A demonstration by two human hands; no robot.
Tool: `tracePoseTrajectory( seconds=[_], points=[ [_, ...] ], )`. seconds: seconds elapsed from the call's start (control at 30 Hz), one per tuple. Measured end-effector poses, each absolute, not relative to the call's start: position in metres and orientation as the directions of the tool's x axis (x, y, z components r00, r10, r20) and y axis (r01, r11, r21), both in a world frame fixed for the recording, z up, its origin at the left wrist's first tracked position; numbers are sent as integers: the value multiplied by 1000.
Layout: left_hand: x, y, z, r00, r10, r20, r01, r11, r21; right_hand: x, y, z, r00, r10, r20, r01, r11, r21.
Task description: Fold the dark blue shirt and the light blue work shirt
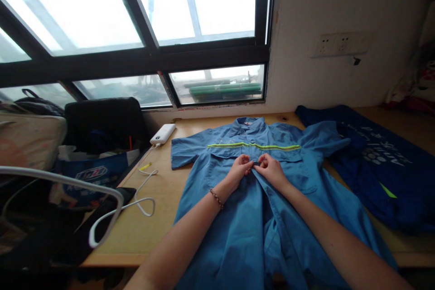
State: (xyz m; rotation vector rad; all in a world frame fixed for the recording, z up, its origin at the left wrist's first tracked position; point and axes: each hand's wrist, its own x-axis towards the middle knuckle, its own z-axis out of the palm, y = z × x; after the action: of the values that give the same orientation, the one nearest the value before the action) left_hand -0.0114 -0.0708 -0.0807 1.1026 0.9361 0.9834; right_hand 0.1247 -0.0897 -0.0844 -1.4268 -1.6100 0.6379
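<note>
A blue short-sleeved work shirt (224, 217) lies front side up, its collar toward the window and its lower part hanging over the near table edge. A yellow-green reflective stripe crosses its chest. Just below that stripe, my left hand (240, 170) pinches one front edge of the shirt. Close beside it, my right hand (271, 171) is closed on the other front edge, fingertips almost touching the left ones. Below my hands the front hangs apart. Any button between the fingers is hidden. A beaded bracelet (216, 199) circles my left wrist.
On the wooden table (163, 217), a white power bank (163, 134) with a white cable (146, 199) lies left of the shirt. A dark blue printed garment (380, 167) is at the right. Bags (95, 176) and a black chair back (105, 122) stand left, below the window.
</note>
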Motion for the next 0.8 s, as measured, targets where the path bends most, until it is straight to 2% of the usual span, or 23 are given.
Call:
tracePoseTrajectory(
  seconds=[0.37,0.5,0.8],
  points=[
    [-12,-70,-81,290,954,-78,-200,140,970,126,-85,-89,37,976,214,491,169,-855],
    [-12,-71,-78,278,958,-75,-206,136,969,127,-84,-88,57,971,232,413,189,-891],
    [-12,-71,-80,299,954,-35,-109,71,991,132,-75,-97,-7,996,91,285,90,-954]
  ],
)
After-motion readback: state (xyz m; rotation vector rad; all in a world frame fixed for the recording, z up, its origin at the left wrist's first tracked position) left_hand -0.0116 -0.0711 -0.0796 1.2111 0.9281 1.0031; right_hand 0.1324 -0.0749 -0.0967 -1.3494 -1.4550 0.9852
